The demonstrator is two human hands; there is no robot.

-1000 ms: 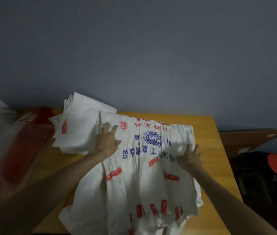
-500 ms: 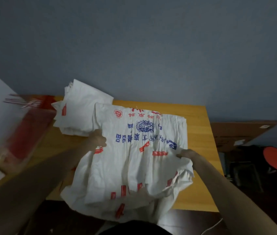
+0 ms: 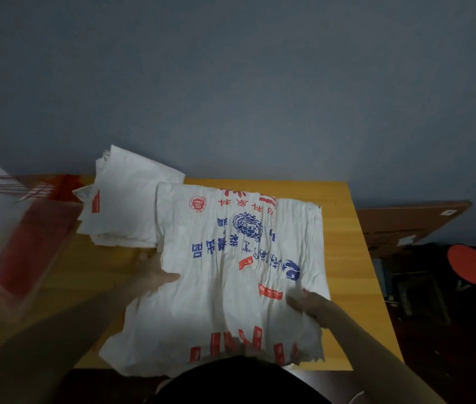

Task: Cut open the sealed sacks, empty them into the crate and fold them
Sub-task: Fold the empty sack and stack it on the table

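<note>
One white sack [image 3: 231, 287] lies flat on the worktop [image 3: 344, 252], centre frame. Print is upside down: blue and red Chinese characters, round red seal, blue globe logo. Too creased to read.

Left hand [image 3: 155, 274] pinches the sack's left edge, thumb on top, the rest hidden beneath. Right hand [image 3: 308, 304] grips the lower right edge, fingers [image 3: 295, 302] curled onto the cloth.

One pile of folded sacks [image 3: 131, 205] upper left, the sack's corner overlapping it; layers uncountable. One red crate [image 3: 32, 246] at left, blurred.
</note>
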